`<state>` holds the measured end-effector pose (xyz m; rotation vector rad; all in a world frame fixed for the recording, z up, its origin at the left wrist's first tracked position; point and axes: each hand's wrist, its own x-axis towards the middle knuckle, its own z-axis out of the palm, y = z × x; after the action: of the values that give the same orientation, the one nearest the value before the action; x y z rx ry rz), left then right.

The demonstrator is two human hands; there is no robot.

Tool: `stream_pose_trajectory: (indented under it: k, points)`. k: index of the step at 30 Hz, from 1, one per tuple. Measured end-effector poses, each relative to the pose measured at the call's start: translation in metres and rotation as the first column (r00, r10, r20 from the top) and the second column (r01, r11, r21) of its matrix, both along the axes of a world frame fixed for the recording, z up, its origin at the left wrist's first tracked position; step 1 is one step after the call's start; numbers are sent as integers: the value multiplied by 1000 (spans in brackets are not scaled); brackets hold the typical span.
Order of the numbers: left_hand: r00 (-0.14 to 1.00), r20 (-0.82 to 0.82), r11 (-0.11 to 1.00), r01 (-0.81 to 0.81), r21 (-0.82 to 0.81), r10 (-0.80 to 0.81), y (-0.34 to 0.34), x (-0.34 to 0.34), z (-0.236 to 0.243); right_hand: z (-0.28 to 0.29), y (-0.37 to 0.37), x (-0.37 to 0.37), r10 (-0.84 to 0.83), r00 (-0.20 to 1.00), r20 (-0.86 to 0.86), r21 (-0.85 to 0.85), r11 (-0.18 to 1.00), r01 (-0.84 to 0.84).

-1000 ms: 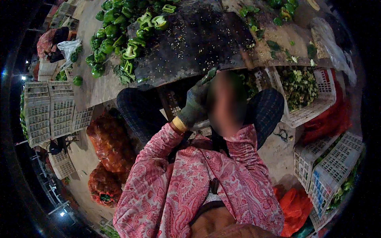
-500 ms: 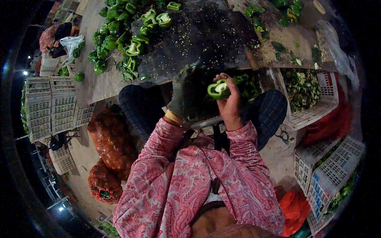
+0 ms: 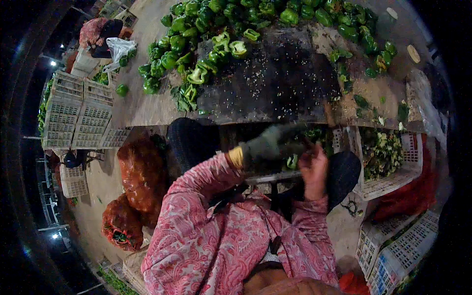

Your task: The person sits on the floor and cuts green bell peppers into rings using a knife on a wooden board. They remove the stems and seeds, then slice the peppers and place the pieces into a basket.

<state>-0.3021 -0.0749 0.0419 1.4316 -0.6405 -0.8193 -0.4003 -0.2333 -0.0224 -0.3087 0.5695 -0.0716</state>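
1. Put the clock on the wearer's chest, 12 straight ahead. Closest is the pink paisley jacket (image 3: pixel 206 241), with dark-trousered knees (image 3: pixel 193 145) at 11 and 2.
2. Left hand (image 3: pixel 269 143), in a grey-green glove, is between 12 and 1, reaching across toward 2. Fingers are a motion smear, so honestly can't tell if it's gripping anything.
3. Bare right hand (image 3: pixel 314 168) sits around 2, fingers kinda bent. Too blurry as well, can't tell whether it's clenched or has hold of something.
4. There's a green pepper piece (image 3: pixel 292 161) at 1, low between the knees, just beside the right fingers. Touching or not? Can't tell.
5. Orange-red net sacks (image 3: pixel 142 172) slump at 9 to 10. Over at 2 is a white crate (image 3: pixel 388 187) full of leafy scraps (image 3: pixel 381 155).
6. Dead ahead at 12, a dark mat (image 3: pixel 265 81) covered in pale specks lies on the work table (image 3: pixel 142 110).
7. Cut peppers (image 3: pixel 198 74) line the mat's edge between 11 and 12, and a big heap of green peppers (image 3: pixel 196 24) runs behind, 11 to 1.
8. Way out at 10: stacked white crates (image 3: pixel 73 115). Another person (image 3: pixel 93 32) is bent over just past them, nearer 11.
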Motion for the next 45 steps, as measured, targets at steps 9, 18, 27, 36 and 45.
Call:
stream_pose_trajectory:
  k: [9,18,27,36,45]
  points:
    - [406,878,199,-866,458,-253,58,253,-21,19,-146,-12,-315,819,480,133,949,287]
    - [654,743,643,-634,431,146,48,253,-48,19,-40,25,84,994,76,-307,950,-57]
    - [935,235,960,-235,-154,267,-12,22,-9,-7,16,57,173,982,79,-199,968,-154]
    - [966,95,969,-232,-86,240,-4,-9,-23,9,30,30,132,975,178,-568,823,-8]
    - [945,-165,954,-295,-56,282,-1,-18,-12,13,39,19,78,977,197,-722,686,90]
